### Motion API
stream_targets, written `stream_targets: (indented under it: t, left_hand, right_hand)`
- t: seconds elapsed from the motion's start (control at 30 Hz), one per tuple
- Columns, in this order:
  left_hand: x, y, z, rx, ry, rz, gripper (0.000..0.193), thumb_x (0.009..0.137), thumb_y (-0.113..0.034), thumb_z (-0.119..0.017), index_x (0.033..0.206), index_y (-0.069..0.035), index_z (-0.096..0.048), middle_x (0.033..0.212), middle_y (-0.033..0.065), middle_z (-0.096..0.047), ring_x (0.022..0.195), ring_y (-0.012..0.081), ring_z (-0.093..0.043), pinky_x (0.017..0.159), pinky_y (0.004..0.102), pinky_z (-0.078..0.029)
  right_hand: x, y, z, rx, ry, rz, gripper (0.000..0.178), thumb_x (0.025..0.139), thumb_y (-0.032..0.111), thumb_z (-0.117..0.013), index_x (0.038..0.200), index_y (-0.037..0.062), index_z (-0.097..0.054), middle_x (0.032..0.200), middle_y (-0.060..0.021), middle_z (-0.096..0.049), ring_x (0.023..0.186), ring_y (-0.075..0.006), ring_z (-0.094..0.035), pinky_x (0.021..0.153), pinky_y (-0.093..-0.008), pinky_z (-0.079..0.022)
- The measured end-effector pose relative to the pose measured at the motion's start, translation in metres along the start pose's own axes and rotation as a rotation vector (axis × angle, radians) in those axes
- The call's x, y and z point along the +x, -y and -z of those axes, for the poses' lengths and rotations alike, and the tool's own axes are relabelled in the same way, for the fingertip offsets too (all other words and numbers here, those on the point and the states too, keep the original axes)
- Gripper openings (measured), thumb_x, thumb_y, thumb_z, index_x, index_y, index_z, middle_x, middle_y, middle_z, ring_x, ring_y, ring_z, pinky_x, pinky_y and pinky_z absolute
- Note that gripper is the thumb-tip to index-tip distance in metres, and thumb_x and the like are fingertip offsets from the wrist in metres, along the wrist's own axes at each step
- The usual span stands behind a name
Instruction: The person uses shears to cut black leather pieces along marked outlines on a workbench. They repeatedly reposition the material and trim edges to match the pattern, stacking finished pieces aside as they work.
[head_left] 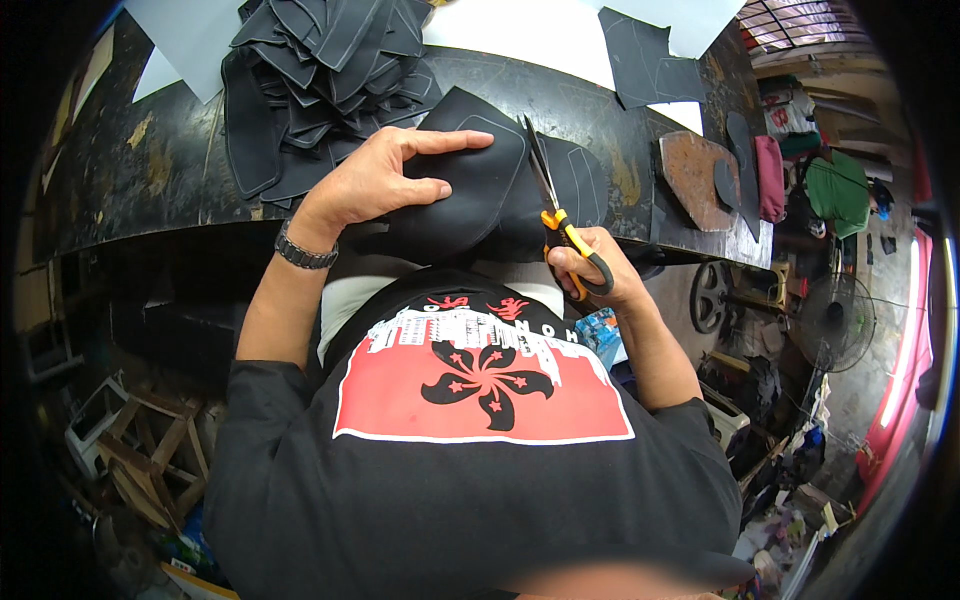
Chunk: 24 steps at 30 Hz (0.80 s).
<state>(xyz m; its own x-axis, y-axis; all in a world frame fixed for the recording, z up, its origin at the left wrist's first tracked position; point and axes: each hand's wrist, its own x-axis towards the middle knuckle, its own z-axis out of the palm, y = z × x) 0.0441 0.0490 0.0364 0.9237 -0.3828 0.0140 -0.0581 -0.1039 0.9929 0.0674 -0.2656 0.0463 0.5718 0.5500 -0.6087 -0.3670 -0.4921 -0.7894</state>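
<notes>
A black sheet (455, 205) of smooth, leather-like material with pale drawn outlines lies at the near edge of the table. My left hand (375, 180) holds its left side, index finger stretched across the top and thumb pressed on it lower down. The other fingers are hidden. My right hand (605, 265) is closed round the yellow-and-black handles of a pair of scissors (545, 185). Their blades point away from me, slightly apart, along the right side of the outlined shape. More black material with pale lines (580, 185) lies to the right of the blades.
A heap of cut black pieces (330, 60) stands behind my left hand on the worn dark table (170, 185). Another marked black piece (650, 60) lies on white sheets at the back. A brown board (695, 180) rests at the right; a fan (838, 320) stands beyond.
</notes>
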Motion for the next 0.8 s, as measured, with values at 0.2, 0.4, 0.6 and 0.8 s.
stream_targets:
  t: [0.2, 0.4, 0.6, 0.8]
  left_hand:
    - [-0.003, 0.000, -0.010, 0.017, 0.031, -0.083, 0.060, 0.074, 0.002, -0.063, 0.133, -0.005, -0.058, 0.127, 0.0101, -0.064, 0.112, 0.0139, -0.059, 0.103, 0.0273, -0.040]
    - [-0.002, 0.004, 0.003, 0.039, 0.069, -0.109, 0.058, 0.074, -0.001, -0.065, 0.132, -0.004, -0.058, 0.128, 0.0111, -0.064, 0.115, 0.0176, -0.059, 0.105, 0.0296, -0.040]
    - [0.006, 0.004, 0.015, 0.008, 0.189, -0.098, 0.056, 0.075, -0.011, -0.069, 0.130, -0.002, -0.060, 0.128, 0.0116, -0.063, 0.125, 0.0212, -0.055, 0.110, 0.0323, -0.035]
    - [0.008, 0.015, 0.009, -0.908, 0.074, -0.079, 0.064, 0.082, -0.001, -0.059, 0.144, -0.001, -0.043, 0.125, 0.0105, -0.063, 0.119, 0.0174, -0.057, 0.102, 0.0301, -0.043]
  right_hand:
    - [0.005, 0.000, -0.004, 0.085, -0.008, 0.072, 0.041, 0.082, 0.041, -0.071, 0.080, 0.0030, -0.056, 0.067, -0.0029, -0.055, 0.052, -0.0090, -0.051, 0.048, -0.0214, -0.040]
    - [0.000, 0.001, 0.001, 0.034, -0.007, 0.038, 0.040, 0.079, 0.040, -0.075, 0.068, 0.0059, -0.057, 0.054, 0.0002, -0.050, 0.045, -0.0074, -0.046, 0.044, -0.0231, -0.033]
    - [-0.007, -0.001, 0.013, -0.061, 0.006, -0.010, 0.039, 0.079, 0.034, -0.076, 0.060, 0.0066, -0.055, 0.049, -0.0006, -0.050, 0.042, -0.0079, -0.045, 0.042, -0.0237, -0.032]
    - [-0.010, -0.002, 0.004, 0.069, 0.066, 0.139, 0.047, 0.083, 0.042, -0.070, 0.060, 0.0046, -0.054, 0.049, -0.0025, -0.048, 0.040, -0.0100, -0.045, 0.038, -0.0226, -0.031]
